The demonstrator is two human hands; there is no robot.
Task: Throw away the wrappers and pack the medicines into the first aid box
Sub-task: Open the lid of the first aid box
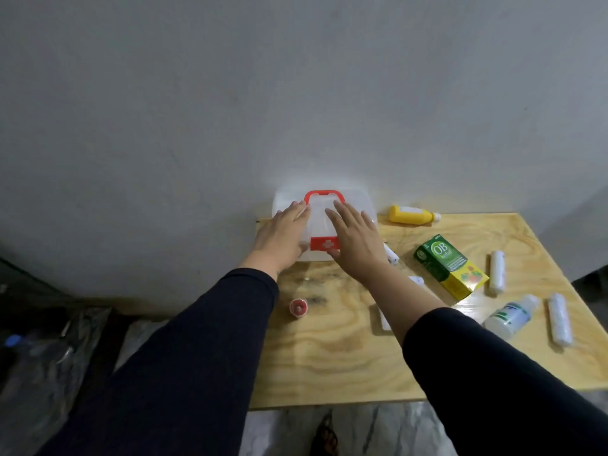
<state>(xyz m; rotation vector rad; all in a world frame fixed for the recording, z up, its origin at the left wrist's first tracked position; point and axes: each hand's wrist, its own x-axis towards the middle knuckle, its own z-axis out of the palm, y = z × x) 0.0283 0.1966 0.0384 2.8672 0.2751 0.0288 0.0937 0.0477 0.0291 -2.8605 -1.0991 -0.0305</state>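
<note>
The closed first aid box is covered by the left hand and right hand, both laid flat, fingers spread wide, gripping nothing.

The left hand and right hand lie flat on the lid of the first aid box, covering much of the lid and part of the red latch, so whether it is fastened cannot be told. The right forearm hides most of three small white items on the wooden table, leaving their kind undetermined. The print on the white bottle is too blurred to read, and the dark clutter at lower left is cut by the frame edge
</note>
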